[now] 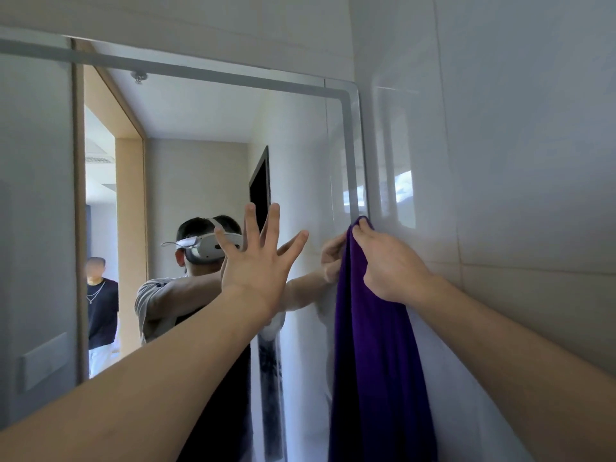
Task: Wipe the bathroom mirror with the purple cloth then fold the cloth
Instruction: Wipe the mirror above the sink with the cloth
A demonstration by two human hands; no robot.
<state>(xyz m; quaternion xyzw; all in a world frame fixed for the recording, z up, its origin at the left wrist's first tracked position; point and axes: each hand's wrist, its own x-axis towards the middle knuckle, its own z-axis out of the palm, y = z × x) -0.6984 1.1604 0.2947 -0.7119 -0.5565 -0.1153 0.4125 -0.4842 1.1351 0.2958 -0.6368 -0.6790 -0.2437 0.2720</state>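
1. The bathroom mirror (200,155) fills the left and centre of the view, its frosted border running up the right edge beside the tiled wall (533,161)
2. The purple cloth (376,345) hangs long against the mirror's right edge; to wipe well I judge it wants bunching flatter under the palm, then overlapping strokes across the glass
3. The right hand (390,265) pinches the cloth's top corner, fingers curled round it, at the border
4. The left hand (256,258) is spread wide, holding nothing, fingertips at or near the glass
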